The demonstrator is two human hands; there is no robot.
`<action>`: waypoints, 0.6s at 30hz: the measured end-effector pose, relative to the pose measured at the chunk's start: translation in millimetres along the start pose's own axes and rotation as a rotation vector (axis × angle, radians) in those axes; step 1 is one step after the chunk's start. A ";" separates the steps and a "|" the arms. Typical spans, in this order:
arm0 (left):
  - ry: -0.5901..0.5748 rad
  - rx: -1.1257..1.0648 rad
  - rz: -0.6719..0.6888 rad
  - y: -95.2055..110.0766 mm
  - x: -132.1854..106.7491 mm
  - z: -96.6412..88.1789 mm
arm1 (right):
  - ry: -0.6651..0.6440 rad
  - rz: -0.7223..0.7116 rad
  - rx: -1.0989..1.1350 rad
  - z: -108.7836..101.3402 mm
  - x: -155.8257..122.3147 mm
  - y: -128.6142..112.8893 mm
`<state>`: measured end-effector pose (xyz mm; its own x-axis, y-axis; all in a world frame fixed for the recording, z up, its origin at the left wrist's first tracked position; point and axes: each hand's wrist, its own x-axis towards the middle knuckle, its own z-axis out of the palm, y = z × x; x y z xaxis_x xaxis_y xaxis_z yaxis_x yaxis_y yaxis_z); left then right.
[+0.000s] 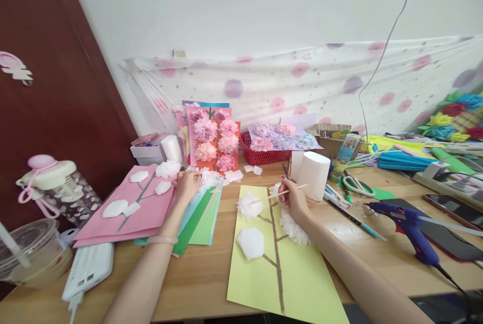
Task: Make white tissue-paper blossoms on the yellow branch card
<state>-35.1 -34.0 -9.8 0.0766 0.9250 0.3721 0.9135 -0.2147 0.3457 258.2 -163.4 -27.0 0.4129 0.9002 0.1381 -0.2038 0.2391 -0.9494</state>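
Fingers of our right hand pinch a stick over yellow paper by the near edge of the desk; whether our left hand pinches white tissue, we cannot tell.

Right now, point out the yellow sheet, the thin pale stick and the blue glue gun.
Yellow sheet (253, 281): head view, bare lower-left area.
Thin pale stick (274, 195): head view, its left visible stretch.
Blue glue gun (403, 217): head view, its body.

Far left of the yellow sheet, the picture's edge cuts off a plastic cup. On the sheet's right half, the right hand partly hides a white paper flower.
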 end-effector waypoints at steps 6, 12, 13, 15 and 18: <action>-0.054 0.003 0.071 -4.9 -13.2 3.8 | 0.000 0.018 0.006 1.5 -1.1 -1.1; -0.017 0.012 0.119 -2.3 -24.2 5.8 | -0.012 0.028 -0.022 0.8 -1.0 0.3; -0.001 0.020 0.146 -1.4 -25.1 5.5 | -0.011 0.029 -0.025 0.6 -0.9 0.9; 0.013 0.047 0.209 0.0 -25.7 5.4 | -0.004 0.030 -0.029 0.3 -0.5 2.3; -0.015 0.116 0.266 0.6 -23.9 7.2 | 0.005 0.029 -0.035 0.1 0.1 4.3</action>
<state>-33.4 -54.0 -24.7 0.3242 0.8459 0.4235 0.9001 -0.4136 0.1369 257.3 -162.2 -31.1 0.4118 0.9047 0.1092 -0.1846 0.2002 -0.9622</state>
